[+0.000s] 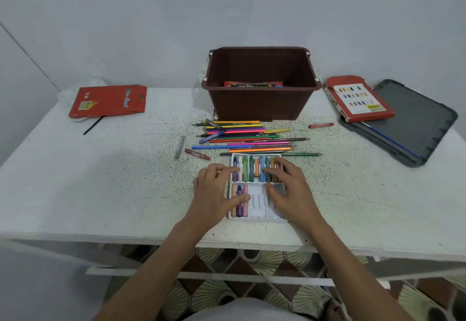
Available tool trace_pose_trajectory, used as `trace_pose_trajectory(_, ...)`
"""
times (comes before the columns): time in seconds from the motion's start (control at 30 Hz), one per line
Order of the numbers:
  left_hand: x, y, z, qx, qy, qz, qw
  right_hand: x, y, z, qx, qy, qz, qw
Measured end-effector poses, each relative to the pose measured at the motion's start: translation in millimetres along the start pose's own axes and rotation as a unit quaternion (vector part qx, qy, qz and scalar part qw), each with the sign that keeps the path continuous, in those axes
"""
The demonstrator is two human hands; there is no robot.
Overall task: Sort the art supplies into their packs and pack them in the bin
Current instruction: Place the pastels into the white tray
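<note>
Speckled bench is carrying a bin, loose pencils and a crayon tray; left hand and right hand are resting on it, fingers relaxed.

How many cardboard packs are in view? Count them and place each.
3: a red pack on the table, left; a red box on the dark lid at right; a third pack inside the brown bin. The bin's wall may hide more.

The worktop is white, finely speckled, and stands against a plain pale wall. A dark grey tray lies flat at its far right corner. The floor below shows fan-patterned tiles.
</note>
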State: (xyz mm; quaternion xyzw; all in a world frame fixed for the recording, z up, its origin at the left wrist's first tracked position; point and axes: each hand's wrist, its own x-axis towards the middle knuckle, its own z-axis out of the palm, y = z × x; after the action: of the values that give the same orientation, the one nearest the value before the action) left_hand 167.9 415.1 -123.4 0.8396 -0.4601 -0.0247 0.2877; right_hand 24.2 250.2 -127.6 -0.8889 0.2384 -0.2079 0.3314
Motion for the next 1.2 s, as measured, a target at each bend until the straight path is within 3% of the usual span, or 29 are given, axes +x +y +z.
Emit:
trace_pose_trajectory(0.23,1,-6,0,0.052,0.006,-0.021,0.998,0,1,0,-0.002,-0.001,0.002,1.0)
trace_pose_trajectory(0.47,16,-30,-23,-0.001,0.035,-0.024,0.999,0,0,0,0.003,0.001,0.0,1.0)
trace_pose_trajectory(0.57,28,-46,-35,0.06,0.056,-0.033,0.996,0,1,0,0.002,0.003,-0.002,1.0)
trace_pose_trajectory(0.7,42,-59,-45,0.163,0.024,-0.033,0.986,0,1,0,0.006,0.002,-0.001,1.0)
trace_pose_trajectory(0.87,48,-64,-45,0.189,0.047,-0.007,0.981,0,0,0,0.005,0.001,0.004,1.0)
trace_pose_trajectory(1.0,48,-65,-41,0.154,0.064,0.03,0.986,0,0,0,0.007,0.005,-0.001,1.0)
trace_pose_trajectory(1.2,35,-33,-42,-0.089,0.038,-0.015,0.995,0,0,0,0.004,0.008,-0.002,1.0)
